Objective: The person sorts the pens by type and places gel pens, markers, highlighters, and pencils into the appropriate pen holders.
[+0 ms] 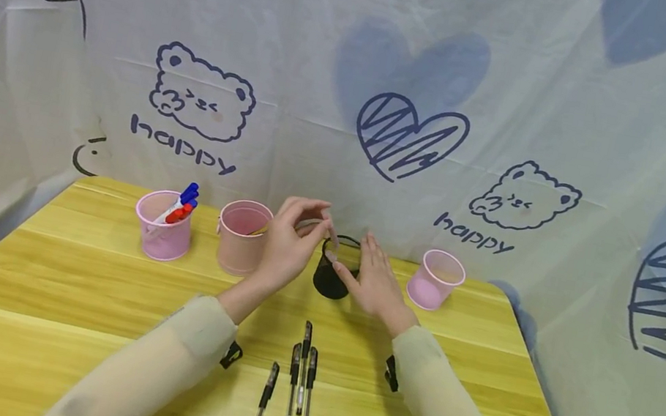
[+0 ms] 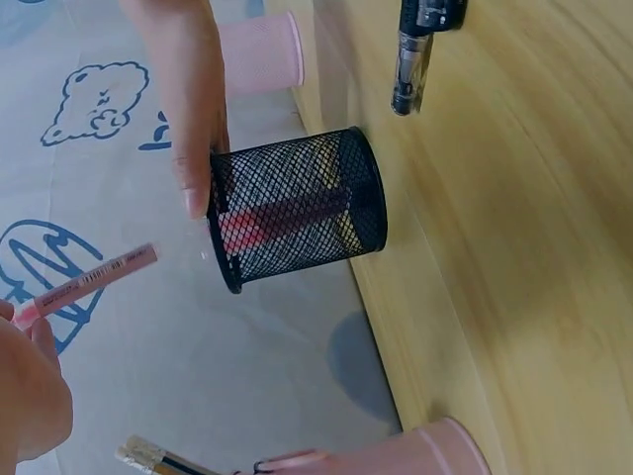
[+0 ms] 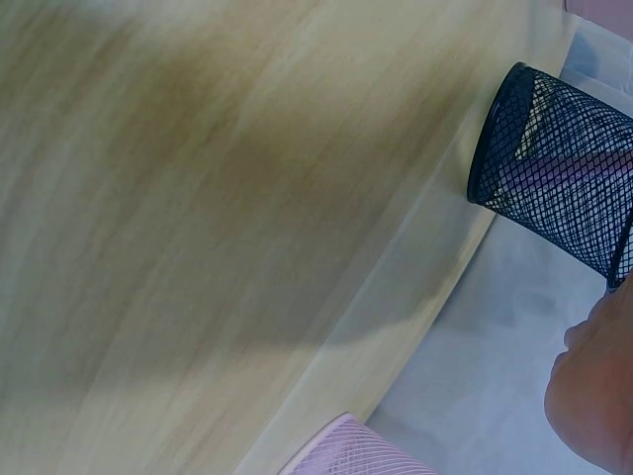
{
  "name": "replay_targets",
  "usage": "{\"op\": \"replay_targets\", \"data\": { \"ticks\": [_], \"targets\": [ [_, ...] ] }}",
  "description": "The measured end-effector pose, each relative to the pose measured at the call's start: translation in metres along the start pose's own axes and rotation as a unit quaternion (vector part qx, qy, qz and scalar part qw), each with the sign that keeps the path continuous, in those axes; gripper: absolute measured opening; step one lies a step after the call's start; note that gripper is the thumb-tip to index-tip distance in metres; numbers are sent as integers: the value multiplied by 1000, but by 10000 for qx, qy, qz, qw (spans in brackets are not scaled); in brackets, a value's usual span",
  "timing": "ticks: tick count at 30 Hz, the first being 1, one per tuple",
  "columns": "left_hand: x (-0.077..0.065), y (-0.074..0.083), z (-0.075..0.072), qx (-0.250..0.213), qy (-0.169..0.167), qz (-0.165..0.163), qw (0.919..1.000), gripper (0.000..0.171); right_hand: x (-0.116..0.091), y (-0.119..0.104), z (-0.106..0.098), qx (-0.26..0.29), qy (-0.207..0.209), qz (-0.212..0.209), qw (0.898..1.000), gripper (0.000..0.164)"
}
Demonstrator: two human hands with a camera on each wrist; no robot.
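Observation:
My left hand (image 1: 294, 238) pinches one end of a slim pink stick with a barcode label (image 2: 99, 279), seen best in the left wrist view. Its free end points toward the mouth of a black mesh pen holder (image 1: 330, 285). That holder stands upright on the table, and a similar pink item (image 2: 242, 230) shows through its mesh. With thumb and fingers on either side of the rim, my right hand (image 1: 378, 283) holds the pen holder. Several black-capped clear pens (image 1: 302, 381) lie on the table between my forearms.
To the left, a pink bucket (image 1: 165, 247) holds blue and red markers. Beside it a second pink bucket (image 1: 239, 255) contains pencils (image 2: 148, 453). A smaller pink cup (image 1: 430, 292) stands to the right. Behind the wooden table (image 1: 58, 286) hangs a printed cloth (image 1: 291, 141).

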State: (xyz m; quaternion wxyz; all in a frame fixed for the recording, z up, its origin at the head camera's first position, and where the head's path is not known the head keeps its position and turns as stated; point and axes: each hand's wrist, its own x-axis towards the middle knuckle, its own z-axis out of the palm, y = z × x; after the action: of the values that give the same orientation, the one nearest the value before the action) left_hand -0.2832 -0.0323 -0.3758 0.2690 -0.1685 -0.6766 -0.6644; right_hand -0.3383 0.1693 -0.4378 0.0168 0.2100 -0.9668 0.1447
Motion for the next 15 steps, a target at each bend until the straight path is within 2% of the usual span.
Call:
{"op": "replay_targets", "data": {
  "ticks": [7,15],
  "targets": [
    [2,-12,8,138,109,-295,9994,26,2,0,1,-45,-2,12,10000,99],
    [-7,-26,13,231,74,-551,9982,25,2,0,2,-70,6,-3,10000,99]
  ]
}}
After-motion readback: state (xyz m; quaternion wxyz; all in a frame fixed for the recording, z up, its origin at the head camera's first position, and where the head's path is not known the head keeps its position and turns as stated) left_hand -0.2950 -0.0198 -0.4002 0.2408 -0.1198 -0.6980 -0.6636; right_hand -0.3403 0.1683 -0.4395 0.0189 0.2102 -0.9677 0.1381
